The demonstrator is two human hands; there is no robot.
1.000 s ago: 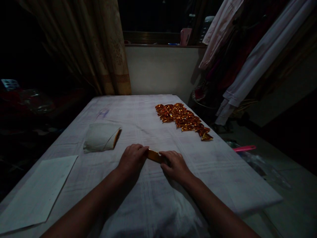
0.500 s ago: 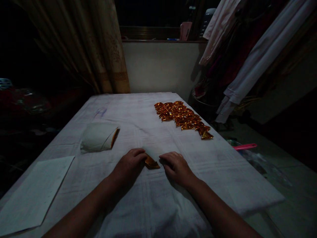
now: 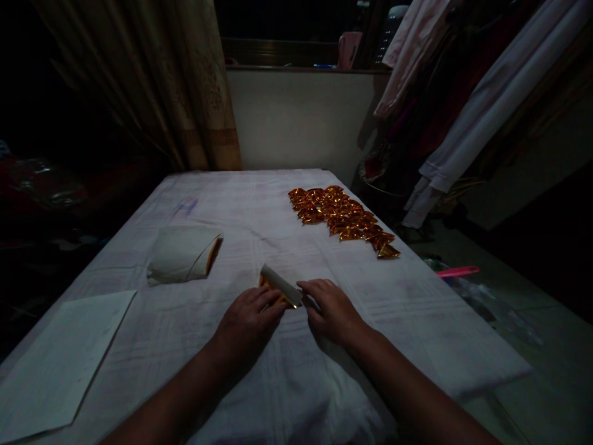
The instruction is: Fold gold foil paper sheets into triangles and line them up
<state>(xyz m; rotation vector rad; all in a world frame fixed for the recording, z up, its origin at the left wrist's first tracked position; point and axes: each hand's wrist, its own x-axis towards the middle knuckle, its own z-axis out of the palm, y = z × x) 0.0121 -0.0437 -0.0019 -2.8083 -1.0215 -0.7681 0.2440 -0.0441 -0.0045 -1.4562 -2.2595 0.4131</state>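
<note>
Gold paper (image 3: 278, 286) is held on the white cloth (image 3: 287, 383) near the front edge: pressed flat by left hand (image 3: 248, 318) fingers, its flap pinched up by right hand (image 3: 331, 309), apparently for creasing.

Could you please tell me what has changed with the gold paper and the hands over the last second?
The gold paper, a flat strip a second ago, is now folded further, with a white flap raised. The left hand presses it; the right hand pinches its end. The folded gold pile and paper roll stayed put.
</note>
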